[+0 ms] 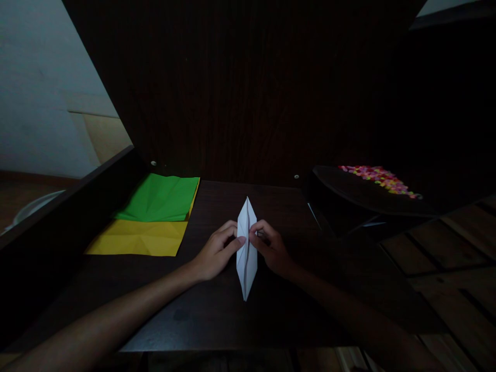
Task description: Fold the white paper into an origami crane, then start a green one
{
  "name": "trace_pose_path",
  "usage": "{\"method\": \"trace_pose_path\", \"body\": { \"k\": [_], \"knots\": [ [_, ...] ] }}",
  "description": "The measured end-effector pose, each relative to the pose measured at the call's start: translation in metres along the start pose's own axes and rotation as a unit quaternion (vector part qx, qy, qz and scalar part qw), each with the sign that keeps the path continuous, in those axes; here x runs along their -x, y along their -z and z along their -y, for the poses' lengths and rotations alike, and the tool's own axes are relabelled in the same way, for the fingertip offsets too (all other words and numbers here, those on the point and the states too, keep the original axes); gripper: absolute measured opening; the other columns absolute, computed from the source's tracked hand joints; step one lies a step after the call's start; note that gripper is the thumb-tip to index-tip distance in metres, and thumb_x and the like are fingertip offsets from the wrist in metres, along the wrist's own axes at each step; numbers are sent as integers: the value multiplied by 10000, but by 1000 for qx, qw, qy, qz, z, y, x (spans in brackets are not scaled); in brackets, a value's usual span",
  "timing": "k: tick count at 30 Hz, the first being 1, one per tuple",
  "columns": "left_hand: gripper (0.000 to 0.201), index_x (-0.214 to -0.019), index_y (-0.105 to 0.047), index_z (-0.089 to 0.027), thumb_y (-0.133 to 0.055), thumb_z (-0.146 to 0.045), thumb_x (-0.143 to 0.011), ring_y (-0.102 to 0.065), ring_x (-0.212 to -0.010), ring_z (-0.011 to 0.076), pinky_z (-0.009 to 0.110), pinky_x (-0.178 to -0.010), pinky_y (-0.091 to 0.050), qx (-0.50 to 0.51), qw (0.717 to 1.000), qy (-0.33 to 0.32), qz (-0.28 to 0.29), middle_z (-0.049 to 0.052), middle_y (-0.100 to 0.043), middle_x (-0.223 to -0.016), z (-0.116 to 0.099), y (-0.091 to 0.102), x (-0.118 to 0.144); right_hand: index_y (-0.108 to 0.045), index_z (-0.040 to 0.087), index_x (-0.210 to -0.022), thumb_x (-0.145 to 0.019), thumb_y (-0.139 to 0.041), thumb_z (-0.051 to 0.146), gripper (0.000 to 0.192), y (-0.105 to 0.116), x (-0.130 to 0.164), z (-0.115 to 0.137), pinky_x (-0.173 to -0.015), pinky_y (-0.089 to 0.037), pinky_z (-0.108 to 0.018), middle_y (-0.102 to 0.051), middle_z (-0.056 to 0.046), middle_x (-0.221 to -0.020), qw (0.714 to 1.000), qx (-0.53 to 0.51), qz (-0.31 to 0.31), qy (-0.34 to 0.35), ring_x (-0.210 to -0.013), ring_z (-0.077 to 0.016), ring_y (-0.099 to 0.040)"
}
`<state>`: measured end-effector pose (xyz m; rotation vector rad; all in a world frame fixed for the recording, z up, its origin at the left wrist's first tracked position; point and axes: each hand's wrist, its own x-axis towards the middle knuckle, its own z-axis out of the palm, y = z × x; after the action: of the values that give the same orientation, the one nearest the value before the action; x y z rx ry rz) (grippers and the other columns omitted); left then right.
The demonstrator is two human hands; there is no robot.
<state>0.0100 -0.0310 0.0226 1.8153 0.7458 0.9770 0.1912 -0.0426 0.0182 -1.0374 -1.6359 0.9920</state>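
Observation:
A white paper folded into a long narrow diamond [247, 258] lies on the dark wooden table [217, 315], pointed ends toward and away from me. My left hand [217, 250] pinches its left edge at the middle with thumb and forefinger. My right hand [271, 248] pinches the right edge at the same height. Both forearms stretch in from the near edge of the table.
A green sheet [163, 197] overlaps a yellow sheet [141, 237] at the table's far left. A dark tray [360, 194] with small multicoloured pieces [382, 179] sits at the right. A dark wooden panel [248, 88] rises behind; wooden floor [457, 258] at right.

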Motion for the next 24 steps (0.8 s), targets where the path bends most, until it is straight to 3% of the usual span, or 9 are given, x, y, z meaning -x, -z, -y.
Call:
{"method": "trace_pose_path", "body": {
  "k": [6, 15, 24],
  "knots": [
    [216, -754, -591, -167, -539, -291, -924, -573, -892, 183, 294, -810, -450, -34, 999, -20, -18, 51, -582, -944, -2, 0, 0, -514, 225, -768, -840, -606, 471, 272, 3, 0, -2, -515, -322, -250, -461, 45, -627, 998, -41, 20, -32, -541, -125, -422],
    [161, -801, -583, -165, -524, -242, -929, -568, -883, 179, 295, -792, -458, -97, 992, -70, -30, 58, -578, -938, 1, -1, 2, -491, 202, -638, -806, -624, 304, 238, 3, -4, -1, -559, -355, -251, -500, 24, -655, 997, 66, 10, 33, -601, -129, -471],
    [103, -824, -554, -171, -515, -196, -916, -573, -883, 178, 291, -769, -480, -173, 978, -102, -54, 70, -565, -967, -5, -4, 5, -434, 208, -659, -815, -574, 242, 212, -1, -2, -1, -571, -337, -254, -462, 29, -664, 981, 172, -18, 88, -612, -130, -447]
  ]
}}
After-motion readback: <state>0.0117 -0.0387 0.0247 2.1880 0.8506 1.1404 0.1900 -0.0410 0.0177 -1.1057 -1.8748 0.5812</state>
